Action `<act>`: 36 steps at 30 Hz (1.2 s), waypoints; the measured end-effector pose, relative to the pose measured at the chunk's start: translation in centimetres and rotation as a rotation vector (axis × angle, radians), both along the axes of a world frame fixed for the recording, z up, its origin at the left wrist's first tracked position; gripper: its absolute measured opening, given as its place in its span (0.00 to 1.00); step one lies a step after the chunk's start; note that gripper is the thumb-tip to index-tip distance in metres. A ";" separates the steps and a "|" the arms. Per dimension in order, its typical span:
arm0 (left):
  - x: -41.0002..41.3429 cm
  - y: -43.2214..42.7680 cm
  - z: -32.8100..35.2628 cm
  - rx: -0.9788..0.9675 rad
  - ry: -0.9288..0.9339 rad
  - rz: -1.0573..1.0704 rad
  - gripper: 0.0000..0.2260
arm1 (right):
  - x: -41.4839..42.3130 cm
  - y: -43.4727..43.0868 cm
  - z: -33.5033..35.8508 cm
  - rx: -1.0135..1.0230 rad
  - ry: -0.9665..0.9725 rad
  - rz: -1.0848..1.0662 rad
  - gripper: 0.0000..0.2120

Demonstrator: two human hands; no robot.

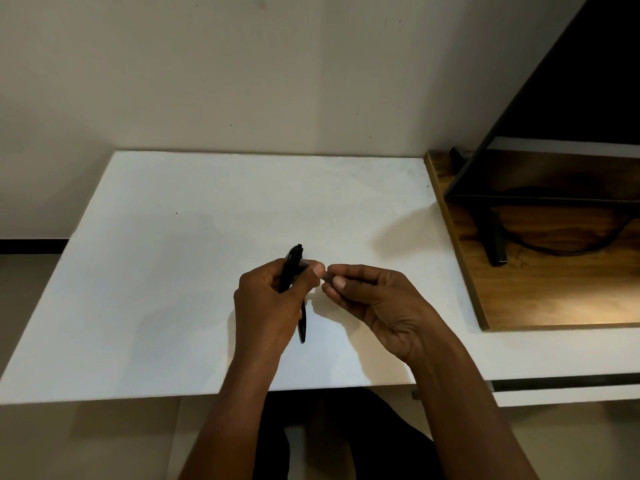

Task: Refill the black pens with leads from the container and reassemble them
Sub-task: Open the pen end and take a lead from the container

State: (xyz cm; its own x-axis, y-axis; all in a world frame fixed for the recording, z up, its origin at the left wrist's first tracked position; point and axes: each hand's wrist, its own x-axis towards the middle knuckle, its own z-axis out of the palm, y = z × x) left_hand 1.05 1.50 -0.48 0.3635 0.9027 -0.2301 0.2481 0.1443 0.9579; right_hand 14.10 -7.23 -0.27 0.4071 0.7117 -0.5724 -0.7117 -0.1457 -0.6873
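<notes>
Over the middle of the white table [173, 254], my left hand [273, 303] grips black pen parts [292, 268]. One end sticks up past my fingers and another black piece [303, 327] hangs below my palm. My right hand [374, 299] is beside it, thumb and forefinger pinched together right at my left thumb tip. What sits between the two pinches is small, pale and too blurred to name. No lead container is in view.
A wooden surface [540, 296] adjoins the table on the right, carrying a black metal stand [491, 233] and a dark cable [561, 251]. A plain wall rises behind. My dark-clothed legs show below the table's front edge.
</notes>
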 end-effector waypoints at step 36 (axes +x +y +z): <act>0.1 0.1 0.4 0.038 -0.014 0.016 0.06 | 0.1 0.0 0.4 0.036 0.018 0.044 0.11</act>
State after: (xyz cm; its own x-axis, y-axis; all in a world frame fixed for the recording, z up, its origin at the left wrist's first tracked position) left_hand 1.17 1.60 -0.06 0.3522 0.9163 -0.1908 0.2328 0.1117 0.9661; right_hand 14.24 -7.19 0.11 0.3648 0.7489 -0.5532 -0.7170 -0.1531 -0.6800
